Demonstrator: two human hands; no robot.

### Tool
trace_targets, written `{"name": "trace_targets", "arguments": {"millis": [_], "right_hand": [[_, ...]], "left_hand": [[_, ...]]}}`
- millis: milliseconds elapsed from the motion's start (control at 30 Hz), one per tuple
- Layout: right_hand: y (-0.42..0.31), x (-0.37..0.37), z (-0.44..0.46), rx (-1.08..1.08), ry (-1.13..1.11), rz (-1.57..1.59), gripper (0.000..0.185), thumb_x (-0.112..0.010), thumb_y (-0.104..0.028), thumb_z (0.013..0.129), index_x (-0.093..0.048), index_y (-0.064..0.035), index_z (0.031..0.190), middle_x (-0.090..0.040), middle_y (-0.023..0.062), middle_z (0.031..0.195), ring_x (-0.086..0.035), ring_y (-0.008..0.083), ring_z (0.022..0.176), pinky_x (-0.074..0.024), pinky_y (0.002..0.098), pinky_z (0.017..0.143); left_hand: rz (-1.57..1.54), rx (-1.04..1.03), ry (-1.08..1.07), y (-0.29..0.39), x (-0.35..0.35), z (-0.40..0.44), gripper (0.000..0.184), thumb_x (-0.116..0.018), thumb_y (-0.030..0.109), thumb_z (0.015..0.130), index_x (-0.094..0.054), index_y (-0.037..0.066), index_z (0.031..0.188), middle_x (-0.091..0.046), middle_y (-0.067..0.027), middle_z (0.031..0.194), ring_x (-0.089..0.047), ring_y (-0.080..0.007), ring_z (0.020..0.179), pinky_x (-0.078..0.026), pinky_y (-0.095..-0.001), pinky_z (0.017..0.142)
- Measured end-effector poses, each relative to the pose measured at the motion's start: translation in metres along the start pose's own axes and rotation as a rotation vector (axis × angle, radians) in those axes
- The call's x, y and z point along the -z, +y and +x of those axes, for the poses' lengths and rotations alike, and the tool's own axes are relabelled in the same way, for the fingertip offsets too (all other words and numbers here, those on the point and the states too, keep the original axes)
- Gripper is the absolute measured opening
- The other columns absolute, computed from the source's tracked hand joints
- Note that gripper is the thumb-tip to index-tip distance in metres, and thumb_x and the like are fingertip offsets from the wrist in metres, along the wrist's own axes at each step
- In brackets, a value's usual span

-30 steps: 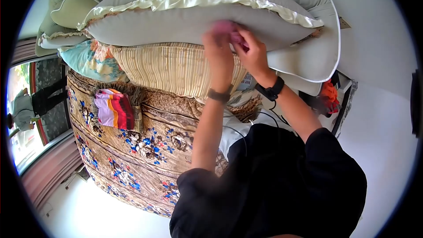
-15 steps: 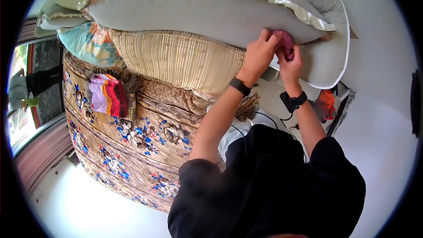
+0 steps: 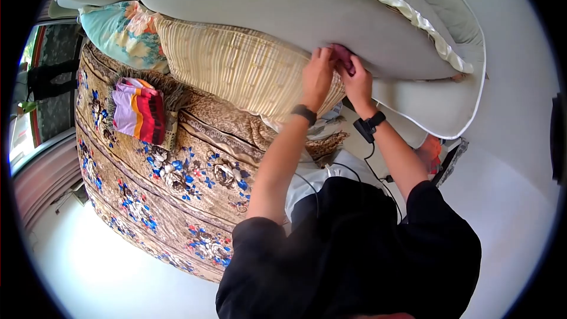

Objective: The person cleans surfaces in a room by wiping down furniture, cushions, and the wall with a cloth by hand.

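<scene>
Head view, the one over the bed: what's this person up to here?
A person in a black top has the left hand and right hand close together at a small, bunched pinkish cloth, against the lower part of a long grey cushion. Exactly how the left fingers hold it is hard to see. A striped pillow is next to the cushion, and a folded colourful cloth lies on the flowered bedspread, away from both hands.

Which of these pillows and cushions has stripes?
The beige striped pillow, next to the left hand; the light-blue pillow is floral, and the long grey cushion is plain.
</scene>
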State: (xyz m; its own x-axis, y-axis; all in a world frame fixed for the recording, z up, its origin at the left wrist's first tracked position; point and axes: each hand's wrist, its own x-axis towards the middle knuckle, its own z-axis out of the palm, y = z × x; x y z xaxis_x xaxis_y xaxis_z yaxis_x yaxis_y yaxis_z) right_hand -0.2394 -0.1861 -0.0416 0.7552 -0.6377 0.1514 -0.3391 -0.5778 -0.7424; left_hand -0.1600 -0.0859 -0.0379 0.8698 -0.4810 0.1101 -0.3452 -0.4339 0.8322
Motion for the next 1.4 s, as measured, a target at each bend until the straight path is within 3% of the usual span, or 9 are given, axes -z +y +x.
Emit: {"name": "trace_targets", "arguments": {"millis": [67, 233, 333, 567, 667, 767, 933, 1100, 1400], "right_hand": [[-0.021, -0.034, 0.011, 0.017, -0.068, 0.044, 0.028, -0.073, -0.025, 0.085, -0.064, -0.0088, 0.107, -0.067, 0.0159, 0.077, -0.066, 0.037, 0.069, -0.0513, 0.0432, 0.059], [-0.085, -0.037, 0.026, 0.072, 0.049, 0.223, 0.03, -0.071, -0.017, 0.086, -0.065, -0.0101, 0.115, -0.069, 0.015, 0.082, -0.069, 0.0345, 0.075, -0.054, 0.0403, 0.065], [-0.101, -0.011, 0.031, 0.162, 0.124, 0.268, 0.035, -0.072, -0.009, 0.084, -0.065, -0.0093, 0.118, -0.071, 0.0133, 0.084, -0.071, 0.0289, 0.074, -0.0559, 0.0362, 0.064], [-0.11, 0.059, 0.044, 0.38, 0.246, 0.289, 0.046, -0.07, 0.002, 0.082, -0.062, -0.0045, 0.127, -0.074, 0.0107, 0.096, -0.074, 0.0211, 0.082, -0.0591, 0.029, 0.072], [-0.093, 0.061, 0.05, 0.413, 0.241, 0.286, 0.045, -0.07, 0.003, 0.081, -0.063, -0.0037, 0.125, -0.073, 0.0125, 0.101, -0.074, 0.0235, 0.082, -0.0591, 0.0303, 0.072], [-0.064, 0.045, 0.057, 0.468, 0.258, 0.22, 0.045, -0.072, 0.004, 0.079, -0.064, -0.0025, 0.122, -0.071, 0.0143, 0.107, -0.073, 0.0238, 0.083, -0.0583, 0.0305, 0.07], [-0.043, 0.023, 0.05, 0.497, 0.247, 0.224, 0.046, -0.076, 0.004, 0.076, -0.065, -0.0032, 0.12, -0.069, 0.0161, 0.115, -0.071, 0.0249, 0.08, -0.0573, 0.0302, 0.065], [0.003, 0.0, 0.033, 0.474, 0.067, 0.142, 0.045, -0.075, -0.001, 0.079, -0.064, -0.0074, 0.122, -0.069, 0.0129, 0.114, -0.069, 0.0299, 0.101, -0.0575, 0.0379, 0.085], [0.029, -0.009, 0.014, 0.305, -0.131, 0.182, 0.042, -0.071, -0.004, 0.084, -0.062, -0.0068, 0.124, -0.066, 0.0139, 0.121, -0.065, 0.0329, 0.106, -0.0559, 0.0397, 0.087]], "left_hand": [[0.045, 0.007, 0.083, -0.015, 0.034, 0.011, 0.02, -0.061, 0.012, 0.088, -0.057, 0.01, 0.108, -0.063, -0.0143, 0.101, -0.063, -0.0374, 0.086, -0.051, -0.0459, 0.069], [-0.151, -0.102, 0.155, -0.021, 0.068, 0.048, 0.016, -0.062, 0.003, 0.092, -0.058, 0.0, 0.108, -0.065, -0.0099, 0.088, -0.061, -0.0175, 0.073, -0.051, -0.0305, 0.066], [-0.185, -0.071, 0.228, 0.002, 0.07, 0.047, 0.014, -0.062, 0.003, 0.092, -0.057, -0.001, 0.105, -0.06, -0.0082, 0.084, -0.059, -0.0156, 0.07, -0.049, -0.0287, 0.062], [-0.3, -0.437, 0.222, 0.092, 0.081, 0.053, 0.021, -0.057, -0.007, 0.091, -0.053, -0.003, 0.111, -0.052, -0.0068, 0.085, -0.056, -0.0126, 0.067, -0.048, -0.0255, 0.061], [-0.346, -0.385, 0.246, 0.089, 0.063, 0.05, 0.023, -0.053, -0.007, 0.091, -0.052, -0.003, 0.113, -0.056, -0.0066, 0.086, -0.057, -0.0125, 0.068, -0.049, -0.0257, 0.062], [-0.52, -0.078, 0.09, 0.082, 0.055, 0.045, 0.025, -0.051, -0.007, 0.092, -0.05, -0.003, 0.116, -0.06, -0.0066, 0.088, -0.059, -0.0122, 0.071, -0.05, -0.0256, 0.062], [-0.31, -0.001, 0.02, 0.049, 0.043, 0.04, 0.027, -0.052, -0.004, 0.093, -0.048, -0.002, 0.12, -0.064, -0.0108, 0.091, -0.063, -0.0173, 0.076, -0.052, -0.0298, 0.066], [-0.257, 0.195, -0.051, 0.014, 0.02, 0.027, 0.026, -0.052, 0.002, 0.094, -0.048, 0.001, 0.12, -0.067, -0.0182, 0.101, -0.068, -0.0279, 0.086, -0.053, -0.0367, 0.074], [-0.202, 0.292, -0.092, -0.045, -0.022, 0.01, 0.023, -0.051, 0.011, 0.095, -0.047, 0.002, 0.117, -0.066, -0.0176, 0.09, -0.067, -0.0285, 0.076, -0.052, -0.0386, 0.067]]}}
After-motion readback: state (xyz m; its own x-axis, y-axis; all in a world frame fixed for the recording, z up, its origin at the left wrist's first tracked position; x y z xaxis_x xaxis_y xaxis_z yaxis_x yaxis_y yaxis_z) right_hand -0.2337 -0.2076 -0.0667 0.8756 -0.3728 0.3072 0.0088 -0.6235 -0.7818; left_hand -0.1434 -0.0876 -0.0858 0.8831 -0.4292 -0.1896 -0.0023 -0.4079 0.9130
